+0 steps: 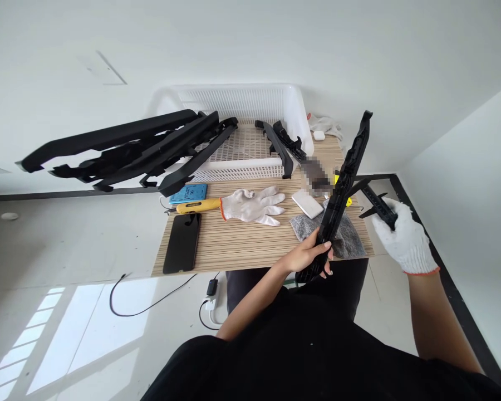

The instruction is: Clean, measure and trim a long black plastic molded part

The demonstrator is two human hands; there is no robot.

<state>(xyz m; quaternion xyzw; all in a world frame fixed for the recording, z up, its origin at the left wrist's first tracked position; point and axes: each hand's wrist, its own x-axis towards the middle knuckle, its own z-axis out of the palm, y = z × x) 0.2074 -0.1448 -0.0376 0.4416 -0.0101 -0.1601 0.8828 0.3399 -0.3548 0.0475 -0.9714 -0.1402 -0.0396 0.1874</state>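
My bare left hand (311,255) is closed round the lower end of a long black plastic part (341,200), which slants up to the right over the table's front right. A white glove with an orange cuff covers my right hand (403,236), whose fingers grip a black caliper (379,206). The caliper's jaws point left, close to the black part; whether they touch it I cannot tell. Beneath the black part lies a grey cloth (353,236).
Black parts (137,147) lean on a white basket (298,111). The wooden table (229,245) also bears a phone (182,243), a yellow-handled tool (198,206), a white glove (253,206), a blue booklet (190,193) and a white block (307,204). Cables (150,306) lie on the floor.
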